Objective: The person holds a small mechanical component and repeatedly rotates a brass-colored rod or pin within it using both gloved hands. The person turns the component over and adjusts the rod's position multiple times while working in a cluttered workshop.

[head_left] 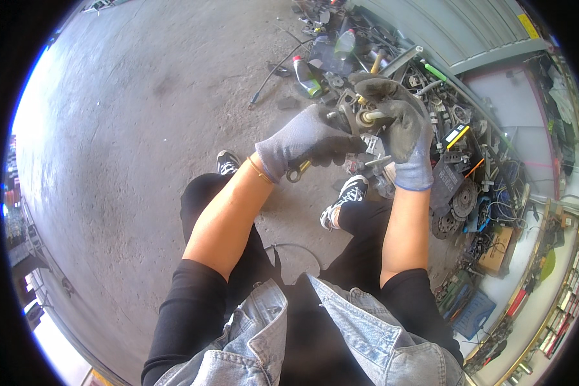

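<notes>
Both my hands wear grey work gloves and meet at chest height over the concrete floor. My left hand [305, 141] grips a wrench [297, 172] whose ring end pokes out below the palm. My right hand [402, 125] is closed around a grey metal machine part [352, 114] with a round bushing facing me. The wrench's working end is hidden between the gloves, against the part.
A heap of metal parts, gears [460, 202], cables and tools lies on the floor to the right. A plastic bottle with a red cap [306, 76] stands ahead. A blue crate [475, 313] and shelves sit at lower right. My shoes [344, 199] are below the hands.
</notes>
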The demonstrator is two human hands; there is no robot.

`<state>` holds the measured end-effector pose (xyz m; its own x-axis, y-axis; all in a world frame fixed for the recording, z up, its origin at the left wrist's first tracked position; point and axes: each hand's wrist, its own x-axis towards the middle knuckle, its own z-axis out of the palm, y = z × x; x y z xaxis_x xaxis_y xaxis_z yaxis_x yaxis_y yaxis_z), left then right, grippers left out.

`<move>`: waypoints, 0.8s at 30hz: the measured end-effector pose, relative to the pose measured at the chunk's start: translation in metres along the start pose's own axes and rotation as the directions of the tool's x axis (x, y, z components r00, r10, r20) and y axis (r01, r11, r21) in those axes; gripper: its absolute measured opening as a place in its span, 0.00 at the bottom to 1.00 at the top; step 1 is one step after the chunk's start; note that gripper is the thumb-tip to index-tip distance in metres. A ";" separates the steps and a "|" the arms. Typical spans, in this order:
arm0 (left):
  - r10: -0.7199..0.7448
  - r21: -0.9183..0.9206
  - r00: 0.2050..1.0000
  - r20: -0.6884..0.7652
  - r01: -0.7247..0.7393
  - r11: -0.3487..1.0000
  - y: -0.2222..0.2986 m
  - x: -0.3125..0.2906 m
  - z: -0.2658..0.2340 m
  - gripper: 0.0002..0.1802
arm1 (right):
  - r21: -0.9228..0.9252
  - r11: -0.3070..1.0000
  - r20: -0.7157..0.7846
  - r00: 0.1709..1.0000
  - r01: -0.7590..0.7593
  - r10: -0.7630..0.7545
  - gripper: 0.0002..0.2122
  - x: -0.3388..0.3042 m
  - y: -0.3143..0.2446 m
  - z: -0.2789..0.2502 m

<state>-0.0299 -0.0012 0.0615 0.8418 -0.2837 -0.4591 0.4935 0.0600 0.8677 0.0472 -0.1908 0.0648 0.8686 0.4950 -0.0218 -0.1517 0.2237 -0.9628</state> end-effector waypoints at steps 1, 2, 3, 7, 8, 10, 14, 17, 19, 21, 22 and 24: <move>-0.001 -0.014 1.000 0.007 0.001 1.000 0.001 0.000 -0.001 0.15 | -0.095 0.995 0.019 1.000 -0.009 0.011 0.19 -0.003 -0.003 0.000; -0.002 -0.029 1.000 0.014 0.002 1.000 0.001 -0.001 -0.003 0.15 | -0.169 0.985 0.093 0.996 0.028 -0.012 0.19 -0.003 -0.005 0.000; -0.002 -0.043 1.000 0.021 0.003 0.999 0.002 -0.001 -0.003 0.14 | -0.210 0.978 0.049 0.998 -0.019 0.030 0.18 -0.004 -0.007 0.001; 0.065 0.006 0.997 0.031 -0.065 0.998 0.001 -0.001 -0.004 0.13 | -0.164 0.986 -0.021 1.000 -0.020 0.017 0.17 -0.004 -0.006 -0.002; 0.072 -0.027 0.997 0.020 -0.072 0.997 0.000 0.000 -0.004 0.13 | -0.125 0.992 -0.070 0.998 -0.017 0.008 0.16 -0.003 -0.005 -0.003; 0.096 -0.082 0.995 0.001 -0.096 0.992 -0.003 0.002 -0.003 0.13 | -0.178 0.982 -0.062 0.995 0.069 -0.081 0.16 -0.001 -0.003 -0.004; 0.113 -0.081 0.994 -0.015 -0.114 0.990 -0.006 0.004 -0.006 0.12 | -0.296 0.949 -0.072 0.988 0.111 -0.138 0.13 -0.003 -0.002 -0.002; 0.103 -0.036 0.992 -0.076 -0.106 0.994 -0.008 0.006 -0.003 0.12 | -0.270 0.960 -0.182 0.975 0.073 -0.125 0.09 -0.006 -0.002 0.004; 0.051 0.018 0.988 -0.145 -0.049 0.999 -0.008 0.010 -0.003 0.13 | -0.551 0.796 -0.102 0.926 0.252 -0.364 0.06 -0.002 -0.001 0.011; 0.083 -0.025 0.990 -0.110 -0.087 0.996 -0.011 0.011 -0.007 0.14 | -0.717 0.584 0.028 0.852 0.381 -0.522 0.06 0.000 -0.002 0.017; 0.057 -0.045 0.992 -0.115 -0.063 0.997 -0.014 0.012 -0.008 0.13 | -0.767 0.493 0.079 0.822 0.411 -0.563 0.05 -0.001 -0.005 0.020; 0.109 0.045 0.989 -0.105 -0.104 0.994 -0.019 0.015 -0.012 0.11 | -0.828 0.319 0.184 0.760 0.461 -0.623 0.05 -0.006 -0.009 0.025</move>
<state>-0.0242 0.0050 0.0360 0.9087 -0.1736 -0.3796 0.3926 0.0463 0.9186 0.0314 -0.1751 0.0806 0.6683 0.3913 0.6326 0.7428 -0.3955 -0.5402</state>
